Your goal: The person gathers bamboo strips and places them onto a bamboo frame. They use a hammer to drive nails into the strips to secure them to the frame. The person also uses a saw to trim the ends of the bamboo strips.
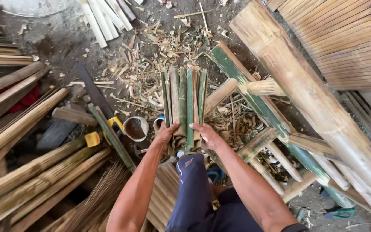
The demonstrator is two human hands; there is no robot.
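Observation:
A bundle of split bamboo slats (184, 101), green and tan, stands roughly upright on the ground in front of my knee. My left hand (166, 132) grips its lower left side. My right hand (205, 134) wraps around the lower right side. Both hands press the slats together just above my dark-trousered leg (193, 189).
A bamboo ladder-like frame (271, 124) lies to the right under a thick bamboo pole (314, 103). Long bamboo poles (31, 172) lie at left. A saw blade (92, 88), a small cup (135, 128) and a yellow tape measure (92, 138) sit on the chip-strewn ground.

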